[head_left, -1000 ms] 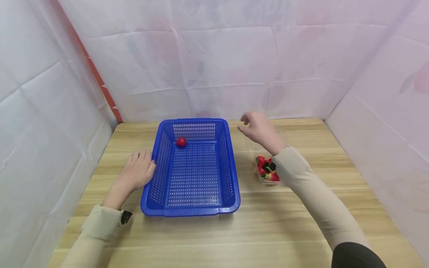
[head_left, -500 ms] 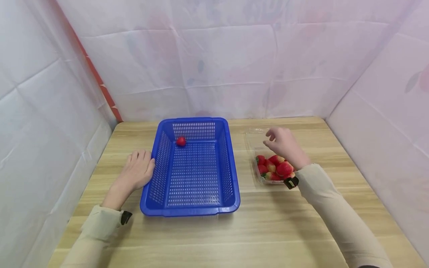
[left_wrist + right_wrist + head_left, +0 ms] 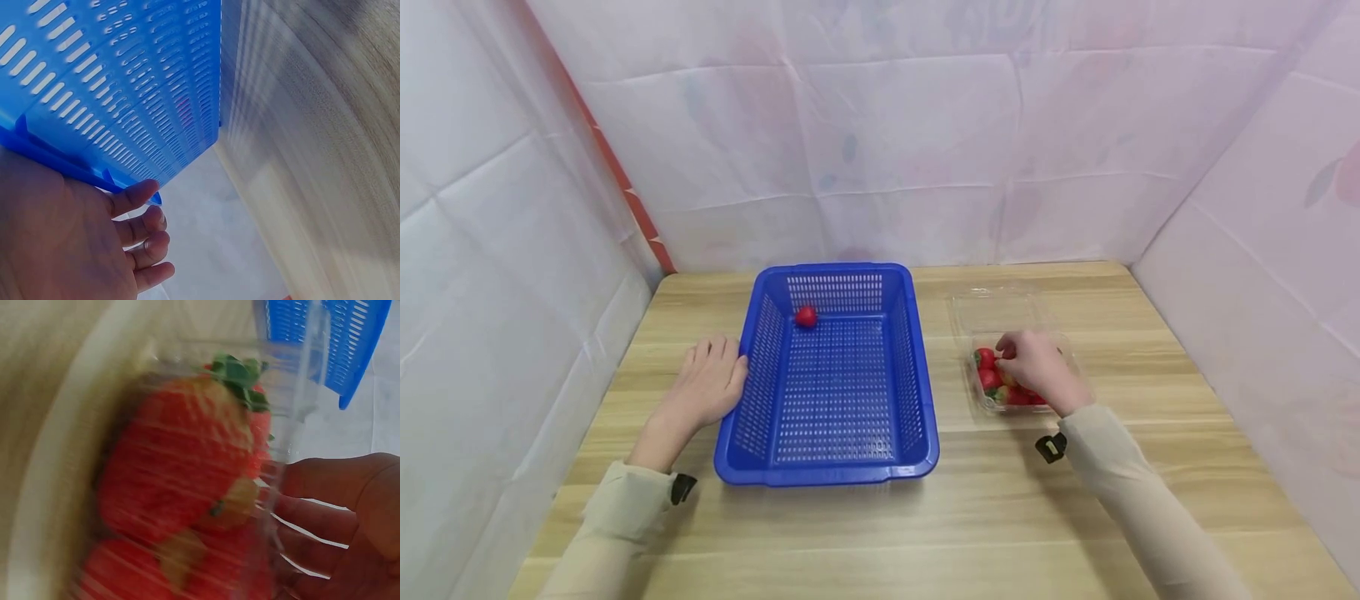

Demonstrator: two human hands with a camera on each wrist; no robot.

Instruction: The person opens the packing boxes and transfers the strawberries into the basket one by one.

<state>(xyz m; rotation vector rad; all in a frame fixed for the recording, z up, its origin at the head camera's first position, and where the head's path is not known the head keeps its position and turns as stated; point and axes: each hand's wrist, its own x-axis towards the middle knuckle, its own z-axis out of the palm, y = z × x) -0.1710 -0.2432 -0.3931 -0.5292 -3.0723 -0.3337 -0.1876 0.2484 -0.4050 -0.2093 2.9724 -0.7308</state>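
Observation:
A blue plastic basket [image 3: 835, 392] with slotted walls stands on the table, one red strawberry [image 3: 806, 317] in its far left corner. My left hand [image 3: 709, 382] rests against its left rim; in the left wrist view the fingers [image 3: 145, 228] hang loosely curled below that rim, the thumb hidden. At the right, several strawberries [image 3: 988, 379] fill a clear plastic box [image 3: 987, 410]. My right hand [image 3: 1037, 367] reaches down over this box, fingertips among the fruit. In the right wrist view the thumb [image 3: 322, 482] is extended beside the strawberries [image 3: 175, 456], the other fingertips partly hidden.
The box's clear lid [image 3: 1000, 307] lies folded back behind it. Wooden table [image 3: 850, 533] surrounds both containers. White printed sheets [image 3: 902, 167] hang at the back and both sides, close to the table's edges.
My right hand has moved from beside the basket's far right corner to the right and down into the strawberry box. The left hand and basket have stayed put.

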